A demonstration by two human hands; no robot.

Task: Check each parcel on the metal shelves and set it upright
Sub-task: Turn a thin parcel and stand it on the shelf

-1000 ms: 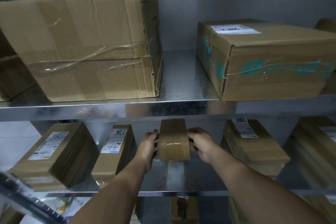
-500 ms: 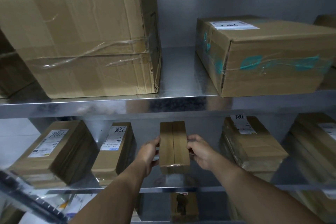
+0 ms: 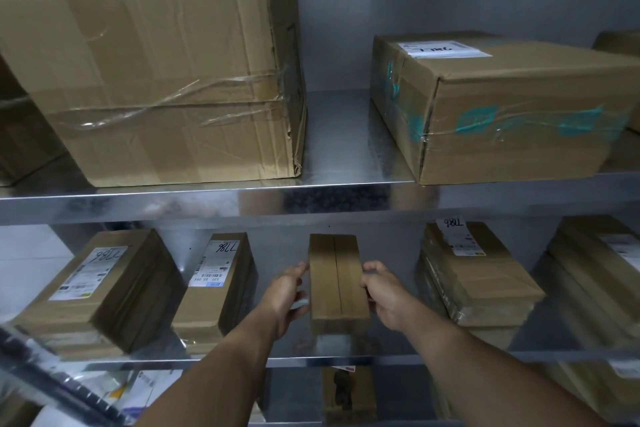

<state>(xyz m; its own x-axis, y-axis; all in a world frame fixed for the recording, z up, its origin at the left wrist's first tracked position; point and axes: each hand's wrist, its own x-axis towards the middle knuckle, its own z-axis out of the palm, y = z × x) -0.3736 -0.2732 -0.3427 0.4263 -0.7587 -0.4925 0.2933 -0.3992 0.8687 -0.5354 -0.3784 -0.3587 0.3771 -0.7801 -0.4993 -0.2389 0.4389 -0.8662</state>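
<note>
Now both hands, left hand (image 3: 285, 295) and right hand (image 3: 386, 298), flank the small parcel (image 3: 337, 282).

Sides of narrow parcel (image 3: 337, 282) partly hidden by left hand (image 3: 285, 291), right hand (image 3: 388, 298). Far-right carton (image 3: 621, 45) cut off at frame edge.

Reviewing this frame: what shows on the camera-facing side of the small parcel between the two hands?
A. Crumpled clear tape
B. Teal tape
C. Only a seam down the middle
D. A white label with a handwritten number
C: the small parcel, which the left hand and right hand hold by its sides, shows a plain brown face with one centre seam and no label.
</note>
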